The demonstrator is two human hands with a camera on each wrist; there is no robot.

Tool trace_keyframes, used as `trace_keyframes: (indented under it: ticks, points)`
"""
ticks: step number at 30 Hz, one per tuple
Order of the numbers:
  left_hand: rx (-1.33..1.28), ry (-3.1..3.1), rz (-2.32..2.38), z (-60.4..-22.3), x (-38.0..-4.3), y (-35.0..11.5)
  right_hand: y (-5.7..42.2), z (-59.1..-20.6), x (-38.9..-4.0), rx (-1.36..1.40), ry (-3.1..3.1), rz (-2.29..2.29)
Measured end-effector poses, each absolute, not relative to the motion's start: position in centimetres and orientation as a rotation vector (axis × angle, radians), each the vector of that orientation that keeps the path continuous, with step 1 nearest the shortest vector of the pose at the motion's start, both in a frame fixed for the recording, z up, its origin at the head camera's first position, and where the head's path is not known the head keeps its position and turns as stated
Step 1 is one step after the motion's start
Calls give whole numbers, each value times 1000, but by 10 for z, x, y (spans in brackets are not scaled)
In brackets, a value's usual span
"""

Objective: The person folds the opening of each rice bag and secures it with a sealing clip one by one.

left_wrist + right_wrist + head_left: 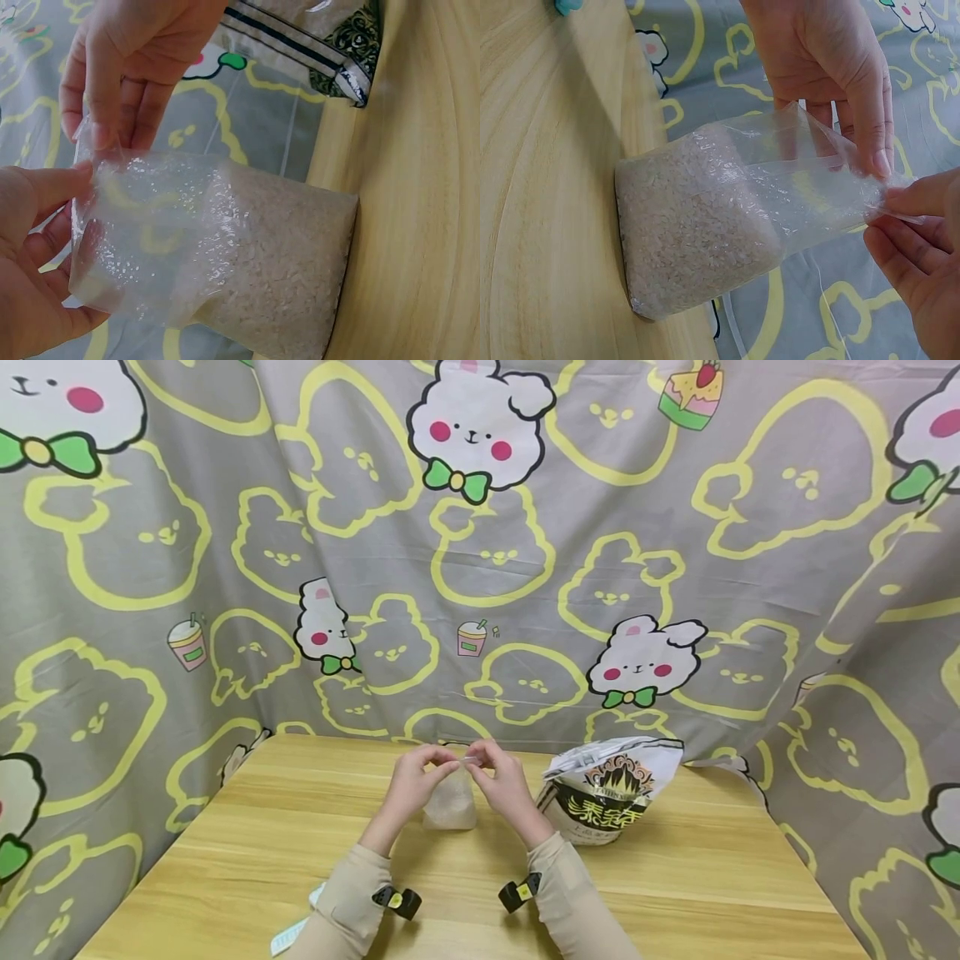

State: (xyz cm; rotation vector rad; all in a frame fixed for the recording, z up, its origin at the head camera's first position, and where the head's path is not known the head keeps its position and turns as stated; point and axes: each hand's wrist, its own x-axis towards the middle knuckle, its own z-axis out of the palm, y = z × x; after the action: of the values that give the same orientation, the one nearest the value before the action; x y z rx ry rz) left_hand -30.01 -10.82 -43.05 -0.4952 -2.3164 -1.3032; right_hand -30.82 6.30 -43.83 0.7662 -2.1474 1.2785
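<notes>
A clear plastic bag of rice [450,808] stands upright on the wooden table, its lower part filled with pale grains. The top of this bag [277,255] is empty film, drawn up between both hands. My left hand [414,781] pinches the film at one side of the mouth between thumb and fingers. On the other side, my right hand [504,779] pinches the gathered edge. In the right wrist view, the thumb and fingers of the right hand [922,240] meet on crumpled film near the left fingertips.
Right of the hands stands a large printed rice sack [611,797] with its top folded over. A light blue plastic piece [291,935] lies by the left forearm, partly hidden. Behind the wooden table [675,893] hangs a patterned grey curtain [517,560].
</notes>
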Motion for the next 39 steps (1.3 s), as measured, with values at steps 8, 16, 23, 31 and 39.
trace_keyframes:
  ticks: [8, 16, 23, 31, 39]
  points:
    - [-471, -2316, -1324, -431, -299, -109, 62, -437, -306, 775, -2126, 1278]
    - [-474, -2328, -1341, -433, -298, -115, 62, -438, -307, 781, -2114, 1291]
    - [-477, -2321, -1303, -436, -296, -117, 62, -438, -306, 789, -2127, 1279]
    - [-452, -2337, -1327, -436, -295, -119, 61, -439, -307, 777, -2145, 1293]
    - [-414, -2368, -1328, -438, -293, -125, 62, -438, -307, 778, -2139, 1304]
